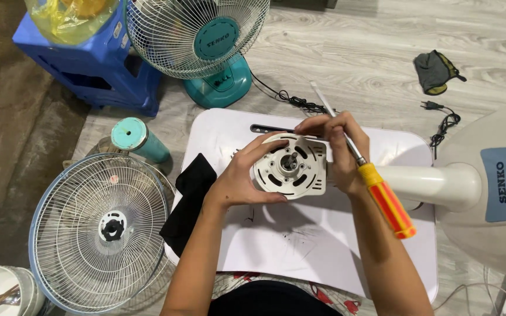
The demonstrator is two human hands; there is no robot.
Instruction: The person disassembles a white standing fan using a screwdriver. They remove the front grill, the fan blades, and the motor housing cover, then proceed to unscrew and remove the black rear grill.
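I see my left hand [238,178] fingers curled around the round white plastic fan motor housing [290,166], face up; my right hand [341,153] pinches the yellow-and-red-handled screwdriver [382,196], shaft pointing up-left.

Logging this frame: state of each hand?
Left hand: closed on the white fan motor housing, gripping its left side.
Right hand: on the housing's right edge, holding an orange-handled screwdriver.

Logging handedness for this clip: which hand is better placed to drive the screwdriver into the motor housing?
Likely the right hand: it already holds the screwdriver beside the white motor housing, while the left hand cradles that housing.
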